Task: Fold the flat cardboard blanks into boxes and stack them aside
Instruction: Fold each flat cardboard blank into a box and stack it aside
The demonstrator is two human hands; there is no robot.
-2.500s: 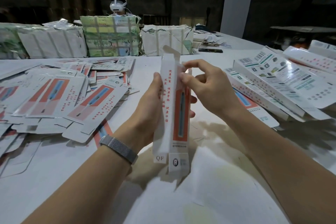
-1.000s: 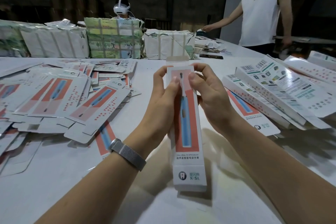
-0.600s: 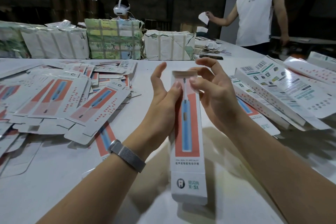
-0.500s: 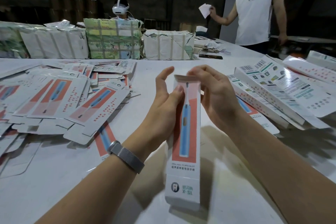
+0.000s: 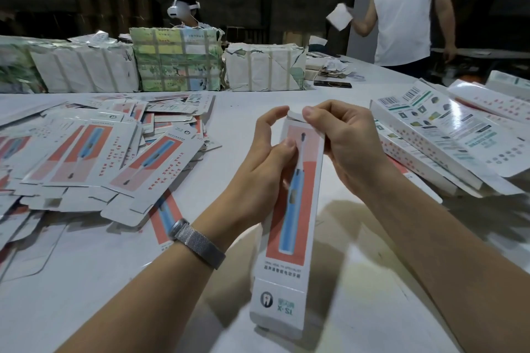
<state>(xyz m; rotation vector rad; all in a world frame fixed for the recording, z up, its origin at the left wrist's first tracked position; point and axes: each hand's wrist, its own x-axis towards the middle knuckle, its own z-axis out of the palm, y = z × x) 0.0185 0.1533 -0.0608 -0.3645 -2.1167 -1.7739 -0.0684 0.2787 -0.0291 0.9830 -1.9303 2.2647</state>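
I hold a long white box (image 5: 289,226) printed with a blue toothbrush on an orange panel, folded into a tube and raised over the table. My left hand (image 5: 258,169) grips its upper left side, thumb on the front face. My right hand (image 5: 344,146) pinches the top flap at the box's far end. A loose heap of flat blanks (image 5: 94,152) with the same print lies to the left. Folded boxes (image 5: 447,140) lie stacked at the right.
Wrapped paper bundles (image 5: 177,60) line the far side of the white table (image 5: 86,281). A person in a white headset (image 5: 183,8) sits behind them. Another person in a white sleeveless shirt (image 5: 404,8) stands at the far right holding a paper.
The box has turned from its side to show its front face and dropped lower. My right hand has closed its fingers on the top flap. A standing person has appeared at the right.
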